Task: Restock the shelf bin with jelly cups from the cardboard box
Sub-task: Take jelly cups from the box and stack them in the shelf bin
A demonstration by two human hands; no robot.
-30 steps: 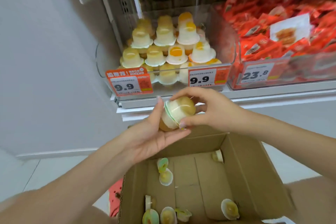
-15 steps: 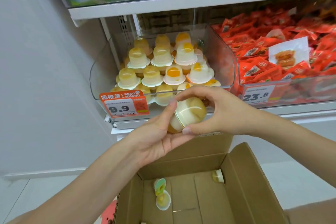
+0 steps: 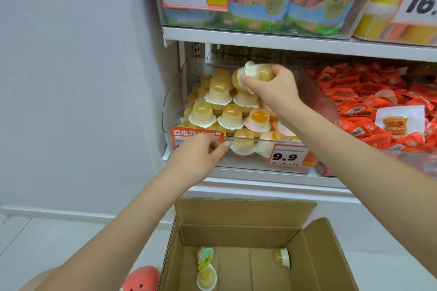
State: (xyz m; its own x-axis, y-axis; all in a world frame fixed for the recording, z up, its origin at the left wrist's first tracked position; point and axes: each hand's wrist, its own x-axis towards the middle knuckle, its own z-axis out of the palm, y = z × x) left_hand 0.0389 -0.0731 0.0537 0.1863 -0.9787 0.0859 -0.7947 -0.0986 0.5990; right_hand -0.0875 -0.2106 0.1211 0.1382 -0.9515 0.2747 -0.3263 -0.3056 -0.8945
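Shelving of white metal meets a pale grey wall on the left, white floor below. The clear shelf bin (image 3: 173, 101) holds piled jelly cups (image 3: 227, 111). Above that pile the right hand (image 3: 275, 87) clamps two more cups (image 3: 254, 75) held mouth to mouth. The left hand (image 3: 197, 157), fingers loosely curled and holding nothing, hangs at the bin's front. Below the bin stands the cardboard box (image 3: 246, 212), a few cups on its bottom.
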